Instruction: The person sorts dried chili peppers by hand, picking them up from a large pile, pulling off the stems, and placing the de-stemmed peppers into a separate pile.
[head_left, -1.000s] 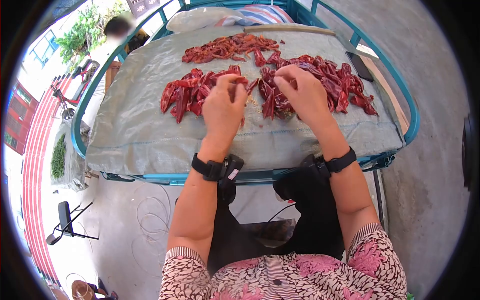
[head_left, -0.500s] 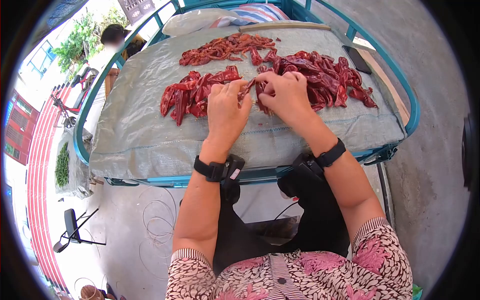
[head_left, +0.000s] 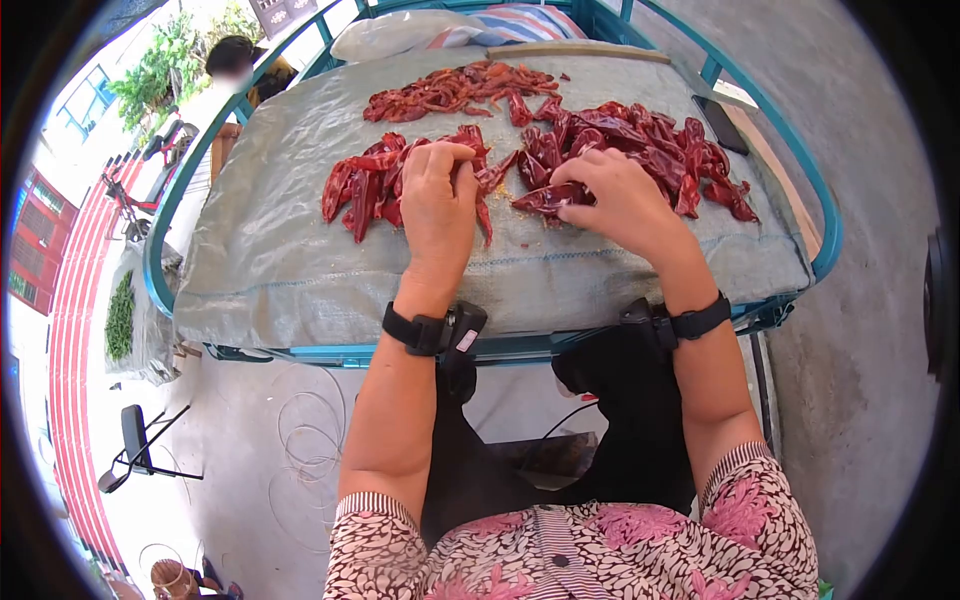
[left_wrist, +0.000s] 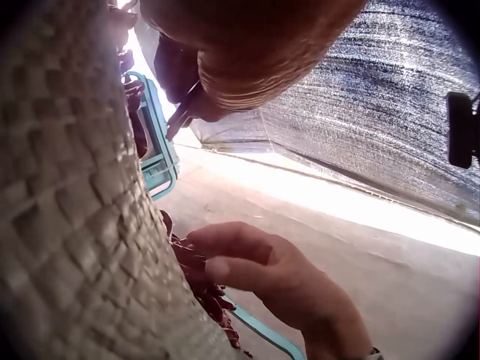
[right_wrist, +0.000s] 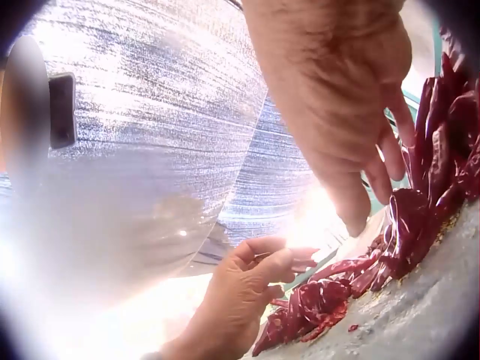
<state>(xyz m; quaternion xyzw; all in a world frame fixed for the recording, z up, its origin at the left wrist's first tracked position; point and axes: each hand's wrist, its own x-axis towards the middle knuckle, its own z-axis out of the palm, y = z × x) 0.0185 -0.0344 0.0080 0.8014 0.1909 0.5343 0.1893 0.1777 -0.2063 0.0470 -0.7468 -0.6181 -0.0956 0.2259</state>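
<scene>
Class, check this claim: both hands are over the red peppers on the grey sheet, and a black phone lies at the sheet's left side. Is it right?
Not quite. The black phone lies at the right side of the grey sheet, as the head view shows. Both hands are indeed over the red peppers.

No words or numbers can be read; the white label [head_left: 467, 341] on the left wrist's black box [head_left: 466, 318] is too small.
</scene>
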